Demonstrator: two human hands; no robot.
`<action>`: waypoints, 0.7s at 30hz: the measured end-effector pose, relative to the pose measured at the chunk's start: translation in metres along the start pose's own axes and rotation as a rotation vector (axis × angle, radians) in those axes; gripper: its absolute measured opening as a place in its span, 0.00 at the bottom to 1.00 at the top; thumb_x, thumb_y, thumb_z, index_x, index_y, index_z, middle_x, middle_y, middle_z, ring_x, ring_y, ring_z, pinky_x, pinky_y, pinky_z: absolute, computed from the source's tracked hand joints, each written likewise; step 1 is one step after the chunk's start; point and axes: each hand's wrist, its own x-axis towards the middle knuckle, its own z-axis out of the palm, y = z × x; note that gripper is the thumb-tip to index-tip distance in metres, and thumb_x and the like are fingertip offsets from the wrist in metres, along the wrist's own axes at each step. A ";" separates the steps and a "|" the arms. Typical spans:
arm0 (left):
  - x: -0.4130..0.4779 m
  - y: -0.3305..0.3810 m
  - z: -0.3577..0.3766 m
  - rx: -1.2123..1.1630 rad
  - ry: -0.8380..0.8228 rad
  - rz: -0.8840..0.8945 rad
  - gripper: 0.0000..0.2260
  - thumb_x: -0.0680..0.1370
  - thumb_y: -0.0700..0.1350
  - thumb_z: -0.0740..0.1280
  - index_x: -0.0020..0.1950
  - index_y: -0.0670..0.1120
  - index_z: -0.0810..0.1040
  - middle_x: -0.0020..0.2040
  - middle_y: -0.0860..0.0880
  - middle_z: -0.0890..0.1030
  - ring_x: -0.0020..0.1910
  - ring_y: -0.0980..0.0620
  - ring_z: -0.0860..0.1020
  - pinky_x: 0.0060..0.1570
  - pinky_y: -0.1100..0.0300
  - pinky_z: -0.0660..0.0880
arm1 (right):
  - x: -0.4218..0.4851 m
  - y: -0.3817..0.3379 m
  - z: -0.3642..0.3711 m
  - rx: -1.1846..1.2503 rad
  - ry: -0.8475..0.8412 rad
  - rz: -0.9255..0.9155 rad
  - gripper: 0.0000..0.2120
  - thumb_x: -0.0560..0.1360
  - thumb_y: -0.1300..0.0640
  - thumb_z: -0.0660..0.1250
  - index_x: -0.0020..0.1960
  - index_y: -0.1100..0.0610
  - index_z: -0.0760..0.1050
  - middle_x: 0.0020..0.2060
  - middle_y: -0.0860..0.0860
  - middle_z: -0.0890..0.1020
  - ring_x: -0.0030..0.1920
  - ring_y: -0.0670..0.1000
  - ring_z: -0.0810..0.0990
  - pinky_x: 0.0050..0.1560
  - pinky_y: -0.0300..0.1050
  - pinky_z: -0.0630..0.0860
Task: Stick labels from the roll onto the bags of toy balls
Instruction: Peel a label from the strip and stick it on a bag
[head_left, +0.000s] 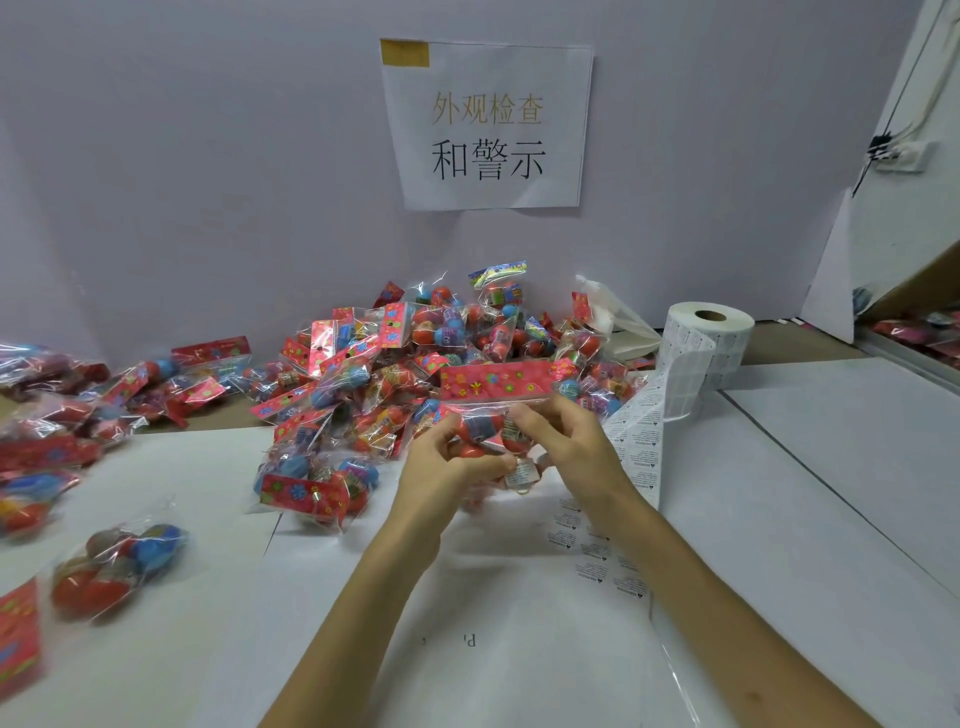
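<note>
The fingers of my left hand and right hand are curling round 1 bag, and I am worrying the crinkly plastic is going to make the label stick crooked.

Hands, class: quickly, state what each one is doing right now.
Left hand: grips the bag of toy balls.
Right hand: fingers curled round the same bag.
</note>
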 end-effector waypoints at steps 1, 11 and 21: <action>-0.001 0.001 0.001 0.021 -0.007 -0.005 0.19 0.65 0.40 0.79 0.54 0.48 0.83 0.42 0.46 0.87 0.37 0.51 0.85 0.38 0.57 0.79 | 0.000 0.001 0.000 0.007 0.015 0.001 0.11 0.74 0.43 0.70 0.49 0.49 0.82 0.39 0.44 0.86 0.41 0.42 0.83 0.39 0.35 0.76; -0.004 0.004 0.006 0.082 0.014 -0.049 0.23 0.77 0.59 0.71 0.49 0.37 0.76 0.43 0.46 0.87 0.39 0.47 0.85 0.37 0.58 0.79 | 0.002 0.002 -0.004 0.001 0.054 0.015 0.08 0.77 0.57 0.73 0.46 0.63 0.83 0.33 0.51 0.84 0.34 0.45 0.82 0.36 0.40 0.76; -0.002 0.005 0.004 0.015 0.148 -0.063 0.08 0.80 0.41 0.69 0.42 0.45 0.83 0.34 0.49 0.85 0.31 0.54 0.84 0.25 0.65 0.75 | -0.002 -0.004 -0.004 -0.020 -0.073 0.066 0.08 0.77 0.54 0.73 0.49 0.60 0.83 0.37 0.53 0.85 0.36 0.46 0.82 0.36 0.39 0.76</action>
